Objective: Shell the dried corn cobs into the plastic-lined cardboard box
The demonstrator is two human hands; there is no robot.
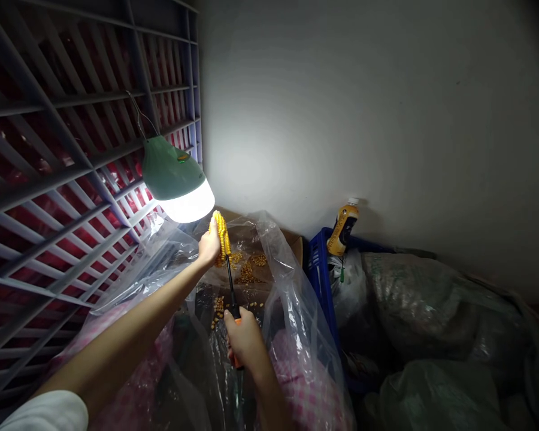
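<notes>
My left hand (209, 245) is stretched forward and closed round a yellow corn cob (222, 235), held upright under the lamp. My right hand (244, 338) is wrapped round the orange handle of a screwdriver (230, 286). Its dark shaft points up and its tip meets the lower end of the cob. Loose yellow kernels (247, 269) lie below in a cardboard box (291, 242) lined with clear plastic (282, 263).
A green hanging lamp (175, 179) glows just left of the cob. A grey lattice rack (49, 179) fills the left. A blue crate (320, 275) with a yellow bottle (342, 228) stands right of the box, beside filled plastic sacks (422, 305). A white wall is behind.
</notes>
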